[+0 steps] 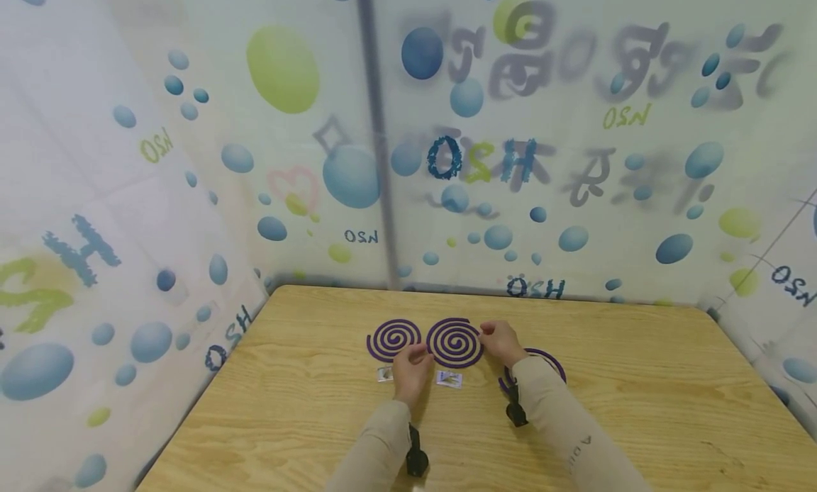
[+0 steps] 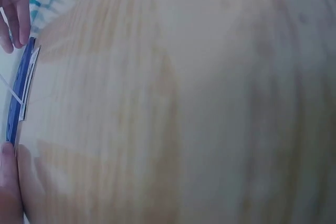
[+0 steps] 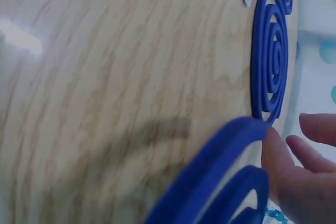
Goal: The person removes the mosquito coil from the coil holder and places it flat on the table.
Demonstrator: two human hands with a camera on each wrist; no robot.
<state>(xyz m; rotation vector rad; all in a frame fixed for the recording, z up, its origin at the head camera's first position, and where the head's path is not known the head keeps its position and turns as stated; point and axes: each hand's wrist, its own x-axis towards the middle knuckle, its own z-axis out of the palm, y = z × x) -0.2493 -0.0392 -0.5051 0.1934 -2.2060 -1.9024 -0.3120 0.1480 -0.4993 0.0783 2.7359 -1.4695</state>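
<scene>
Three spiral mosquito coils, purple in the head view and blue in the wrist views, are on the wooden table. My left hand has its fingertips at the left edge of the middle coil, overlapping the left coil's lower right. At the middle coil's right edge are the fingertips of my right hand, thumb and fingers apart in the right wrist view. The right coil is partly hidden under my right forearm. Below the middle coil lies a small packet; another packet sits beside my left hand.
Behind the table's far edge hangs a pale curtain printed with blue and green dots and letters. More of this sheeting rises on the left. Dark straps with small devices are on both wrists.
</scene>
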